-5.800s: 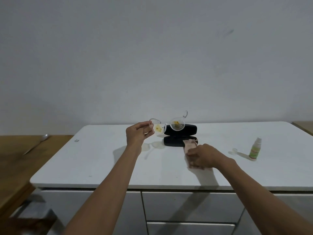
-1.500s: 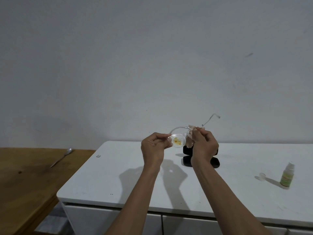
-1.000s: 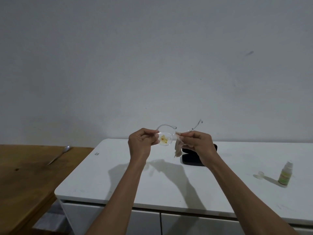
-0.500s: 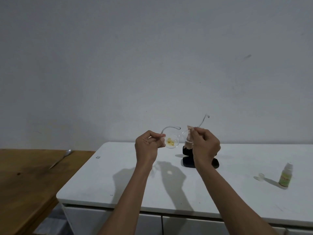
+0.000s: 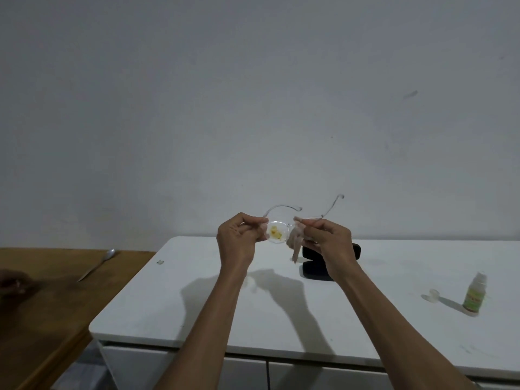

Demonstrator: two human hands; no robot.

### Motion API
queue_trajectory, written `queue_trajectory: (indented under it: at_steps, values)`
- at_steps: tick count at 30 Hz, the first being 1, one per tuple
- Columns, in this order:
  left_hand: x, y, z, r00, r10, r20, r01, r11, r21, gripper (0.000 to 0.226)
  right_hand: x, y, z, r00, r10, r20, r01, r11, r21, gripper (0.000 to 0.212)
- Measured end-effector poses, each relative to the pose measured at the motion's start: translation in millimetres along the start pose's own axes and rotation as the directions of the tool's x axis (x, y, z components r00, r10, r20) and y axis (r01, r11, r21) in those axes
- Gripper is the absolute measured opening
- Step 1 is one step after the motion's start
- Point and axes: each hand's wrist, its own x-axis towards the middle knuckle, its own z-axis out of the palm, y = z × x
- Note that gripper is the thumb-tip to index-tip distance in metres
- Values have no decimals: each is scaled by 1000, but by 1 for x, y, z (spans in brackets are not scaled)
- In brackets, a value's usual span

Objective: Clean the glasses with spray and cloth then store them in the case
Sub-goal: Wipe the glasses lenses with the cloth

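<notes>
I hold clear-framed glasses (image 5: 277, 235) up above the white cabinet top (image 5: 281, 299). A yellow smear shows on the left lens. My left hand (image 5: 240, 240) pinches the frame's left end. My right hand (image 5: 327, 240) grips a pinkish cloth (image 5: 295, 243) pressed around the right lens, which is hidden by it. Both temple arms stick up and back. The black case (image 5: 312, 270) lies open on the cabinet behind my right wrist, partly covered. The small spray bottle (image 5: 475, 295) stands at the far right, its clear cap (image 5: 433, 294) lying beside it.
A wooden table (image 5: 42, 305) adjoins the cabinet on the left, with a metal spoon (image 5: 97, 264) on it. Another person's hand (image 5: 12, 284) rests at its left edge. A plain grey wall rises behind. Drawer fronts run below the cabinet's front edge.
My right hand picked the cloth up from the cabinet and brought it to the right lens. Over the last second the glasses tilt back and forth while the cloth rubs that lens.
</notes>
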Motion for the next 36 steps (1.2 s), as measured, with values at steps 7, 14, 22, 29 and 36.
queue_trajectory:
  at_steps: [7,14,22,29,36]
  values:
    - [3,-6,-14,999,-39,0,39,997,66,7,-18,-14,-9,987,8,159,26,976,-215,14]
    - [2,-5,-14,998,-66,-17,67,997,48,7,-13,-11,-10,996,-90,19,91,946,-313,7]
    - [-4,-1,-5,997,-75,-34,75,997,-9,8,-11,-1,1,923,-299,-242,188,900,-392,14]
    - [-12,5,13,998,-43,-49,38,994,-104,8,1,-3,27,829,-297,-474,239,954,-179,19]
    - [-16,6,30,998,11,-66,-18,995,-101,22,19,-5,35,899,-103,-425,181,972,147,12]
